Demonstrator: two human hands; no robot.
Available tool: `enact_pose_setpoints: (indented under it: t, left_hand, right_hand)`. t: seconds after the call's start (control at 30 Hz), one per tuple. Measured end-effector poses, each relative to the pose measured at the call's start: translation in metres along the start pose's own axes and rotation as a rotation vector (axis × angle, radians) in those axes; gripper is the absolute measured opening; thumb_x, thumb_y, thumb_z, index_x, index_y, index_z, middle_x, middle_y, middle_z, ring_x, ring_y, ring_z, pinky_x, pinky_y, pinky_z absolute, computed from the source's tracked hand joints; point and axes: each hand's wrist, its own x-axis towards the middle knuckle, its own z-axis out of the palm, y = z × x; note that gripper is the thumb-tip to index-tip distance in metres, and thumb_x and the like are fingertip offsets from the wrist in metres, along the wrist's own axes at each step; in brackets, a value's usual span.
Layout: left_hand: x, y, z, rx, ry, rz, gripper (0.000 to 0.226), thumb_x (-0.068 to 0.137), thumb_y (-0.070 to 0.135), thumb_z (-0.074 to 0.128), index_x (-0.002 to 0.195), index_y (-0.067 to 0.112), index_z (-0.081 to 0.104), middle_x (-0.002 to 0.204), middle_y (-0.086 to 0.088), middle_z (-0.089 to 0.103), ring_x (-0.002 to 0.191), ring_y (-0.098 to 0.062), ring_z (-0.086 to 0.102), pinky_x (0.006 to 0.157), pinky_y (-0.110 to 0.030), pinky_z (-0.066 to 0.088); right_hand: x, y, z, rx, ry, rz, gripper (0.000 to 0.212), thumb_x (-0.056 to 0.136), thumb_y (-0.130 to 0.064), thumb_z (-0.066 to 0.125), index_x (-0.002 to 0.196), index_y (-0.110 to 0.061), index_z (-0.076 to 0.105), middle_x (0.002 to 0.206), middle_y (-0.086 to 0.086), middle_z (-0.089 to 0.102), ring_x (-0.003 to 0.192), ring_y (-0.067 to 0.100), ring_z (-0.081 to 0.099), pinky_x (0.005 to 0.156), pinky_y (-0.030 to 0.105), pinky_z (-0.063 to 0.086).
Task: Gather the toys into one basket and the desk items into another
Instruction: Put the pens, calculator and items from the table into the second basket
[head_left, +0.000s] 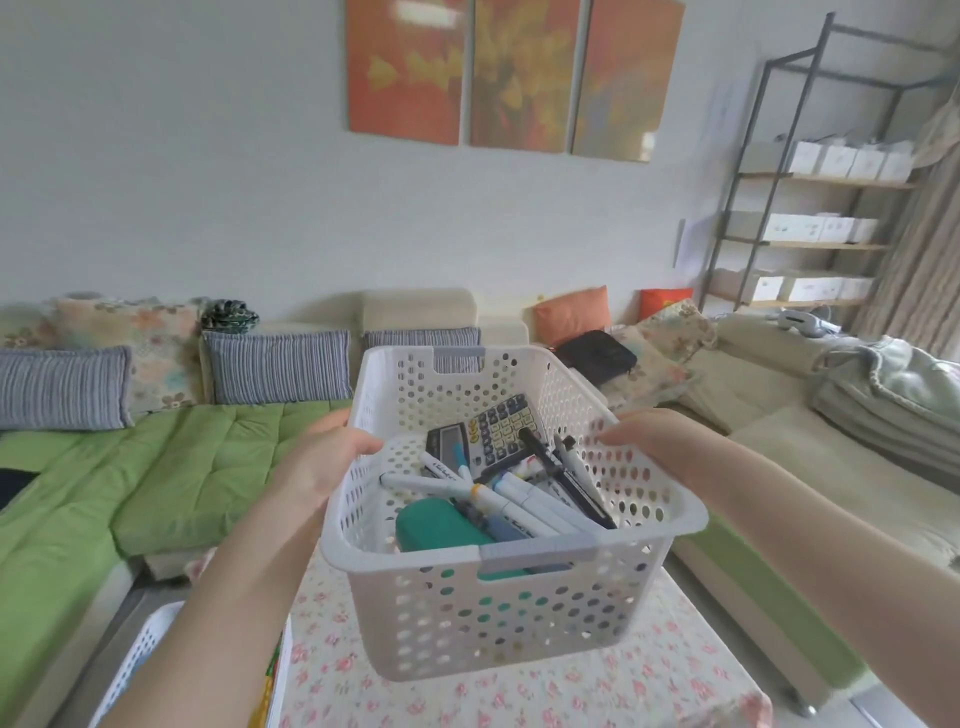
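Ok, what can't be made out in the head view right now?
Second basket: cut by the bottom edge, behind the left forearm; contents unseen.
Teal case: partly under markers, behind the wall of the white basket.
Left hand: fingers behind the basket's side.
Calculator keys: too blurred to read.
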Motion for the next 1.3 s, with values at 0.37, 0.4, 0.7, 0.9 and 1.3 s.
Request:
enact_pose_setpoints:
  t: [0.37,0.4,0.7,0.9,1.3]
  left_hand:
    - [-0.014,-0.040,-0.023,-0.173,0.222,-0.121,0.039,0.084,-0.006,0.047,0.115,0.015,0.057,0.085,0.003,0.060,0.072,-0.011,0.056,0.054,-0.025,0.039]
    - [-0.014,-0.042,-0.023,-0.181,0.237,-0.123,0.040,0.083,-0.006,0.047,0.117,0.014,0.057,0.090,0.000,0.060,0.072,-0.013,0.056,0.055,-0.025,0.039]
    - [0.005,-0.103,-0.052,-0.108,0.279,-0.123,0.034,0.083,-0.007,0.045,0.100,0.020,0.053,0.083,0.005,0.057,0.075,-0.015,0.053,0.058,-0.022,0.037]
    - [0.042,-0.159,-0.072,0.008,0.218,-0.123,0.035,0.084,-0.002,0.048,0.113,0.016,0.058,0.090,0.006,0.061,0.078,-0.011,0.058,0.062,-0.021,0.044]
    - [0.100,-0.269,-0.061,0.265,0.168,-0.220,0.018,0.081,-0.001,0.052,0.095,0.008,0.061,0.089,-0.010,0.062,0.083,-0.028,0.058,0.066,-0.031,0.042]
  right_hand:
    - [0.031,-0.001,0.062,0.089,-0.203,-0.025,0.029,0.090,-0.001,0.051,0.118,0.001,0.054,0.107,0.019,0.058,0.081,0.026,0.058,0.048,0.025,0.049]
    - [0.031,0.000,0.065,0.080,-0.212,-0.030,0.028,0.090,0.000,0.051,0.118,0.001,0.054,0.108,0.020,0.058,0.086,0.029,0.058,0.053,0.027,0.049]
    - [0.066,0.004,0.135,-0.024,-0.275,-0.028,0.032,0.089,-0.005,0.054,0.120,0.000,0.054,0.112,0.020,0.059,0.097,0.031,0.059,0.082,0.039,0.050]
    - [0.090,0.015,0.196,0.000,-0.261,0.082,0.032,0.089,0.000,0.052,0.121,0.004,0.053,0.087,0.011,0.056,0.070,0.021,0.054,0.055,0.027,0.043]
    - [0.141,0.087,0.302,0.057,-0.147,0.205,0.025,0.089,0.005,0.046,0.113,0.004,0.054,0.082,0.011,0.055,0.069,0.024,0.052,0.053,0.030,0.047]
